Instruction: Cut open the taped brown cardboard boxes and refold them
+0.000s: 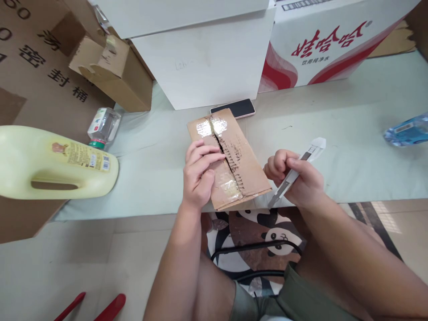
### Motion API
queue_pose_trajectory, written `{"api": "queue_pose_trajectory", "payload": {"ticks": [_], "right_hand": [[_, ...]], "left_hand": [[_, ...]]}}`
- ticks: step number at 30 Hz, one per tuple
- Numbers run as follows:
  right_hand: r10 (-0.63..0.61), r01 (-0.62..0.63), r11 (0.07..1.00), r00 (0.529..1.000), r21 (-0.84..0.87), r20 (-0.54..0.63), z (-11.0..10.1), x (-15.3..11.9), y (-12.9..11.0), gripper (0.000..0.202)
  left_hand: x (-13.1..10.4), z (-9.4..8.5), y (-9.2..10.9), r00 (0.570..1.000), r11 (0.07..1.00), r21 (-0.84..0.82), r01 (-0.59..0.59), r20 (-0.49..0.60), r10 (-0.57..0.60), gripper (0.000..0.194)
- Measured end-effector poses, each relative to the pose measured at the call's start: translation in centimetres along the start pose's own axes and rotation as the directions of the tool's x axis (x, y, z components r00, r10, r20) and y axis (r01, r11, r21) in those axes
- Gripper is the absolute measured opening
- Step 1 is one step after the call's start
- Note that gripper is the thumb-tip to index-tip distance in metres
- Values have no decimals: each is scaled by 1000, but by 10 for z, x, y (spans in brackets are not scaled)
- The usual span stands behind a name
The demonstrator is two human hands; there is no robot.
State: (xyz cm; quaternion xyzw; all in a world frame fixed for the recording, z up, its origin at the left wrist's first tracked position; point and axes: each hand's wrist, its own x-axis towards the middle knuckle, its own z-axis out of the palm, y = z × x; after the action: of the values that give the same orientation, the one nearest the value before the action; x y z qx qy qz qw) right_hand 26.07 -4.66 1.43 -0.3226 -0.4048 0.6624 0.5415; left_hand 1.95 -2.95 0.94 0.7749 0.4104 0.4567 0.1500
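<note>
A flat brown cardboard box (245,156) lies at the front edge of the table, its near end jutting slightly past it. Clear tape covers both ends of its middle seam, which gapes dark along the centre. My left hand (199,171) rests on the box's left side, fingers stretched over the top toward the seam and thumb bent beside them. In my right hand (297,174) is a white utility knife (312,154), gripped between thumb and fingers. Its metal blade points down and left, the tip near the box's near right corner and apart from it.
Behind the box lie a phone (239,108), a white carton (207,67) and a red-and-white carton (321,53). Leftward are a yellow jug (30,151), a small clear bottle (105,125) and an open brown box (133,80). A blue bottle (409,129) lies far right.
</note>
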Motion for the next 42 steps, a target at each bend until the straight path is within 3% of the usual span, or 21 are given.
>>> {"api": "queue_pose_trajectory", "payload": {"ticks": [7, 13, 17, 19, 22, 25, 26, 28, 31, 37, 40, 42], "right_hand": [[-5, 5, 1000, 1000, -5, 8, -1, 0, 6, 31], [32, -38, 994, 997, -99, -64, -1, 0, 9, 31], [98, -126, 923, 991, -364, -94, -7, 1, 3, 30], [141, -183, 777, 983, -602, -117, -10, 3, -2, 28], [175, -266, 405, 962, -875, -212, -15, 7, -9, 25], [159, -352, 4, 924, -936, -347, -20, 10, -8, 17], [148, -373, -90, 912, -923, -383, -22, 10, -6, 15], [120, -397, -189, 898, -898, -423, -28, 10, -1, 24], [76, -365, -193, 920, -911, -384, -34, 9, 8, 39], [40, -329, -136, 941, -935, -337, -37, 10, 16, 38], [-21, -205, -13, 979, -979, -205, -34, 10, 16, 33], [-2, -111, 94, 994, -989, -112, -30, 9, 17, 29]], "left_hand": [[0, 1, -1, 999, 999, -29, -34, -21, 33, 34], [0, 0, 0, 1000, 1000, 15, 8, 2, -8, 36], [-1, 0, -1, 1000, 1000, 8, -2, -2, 2, 35], [-1, 0, -2, 1000, 1000, 20, 7, 1, -7, 35], [-1, -1, -2, 1000, 999, 36, 22, 12, -22, 35], [-1, -1, -1, 1000, 1000, 10, 4, 6, -4, 35], [-1, -1, -1, 1000, 1000, -1, -2, 1, 2, 34], [-1, -1, -1, 1000, 1000, -11, -10, -7, 9, 33], [-1, 0, -1, 1000, 1000, 6, 1, -4, -1, 34], [-1, -1, -1, 1000, 999, 15, 28, 1, -28, 35], [-2, -8, -7, 998, 998, -17, 66, -21, -67, 32], [-3, -15, -16, 985, 988, -72, 133, -102, -140, 31]]}}
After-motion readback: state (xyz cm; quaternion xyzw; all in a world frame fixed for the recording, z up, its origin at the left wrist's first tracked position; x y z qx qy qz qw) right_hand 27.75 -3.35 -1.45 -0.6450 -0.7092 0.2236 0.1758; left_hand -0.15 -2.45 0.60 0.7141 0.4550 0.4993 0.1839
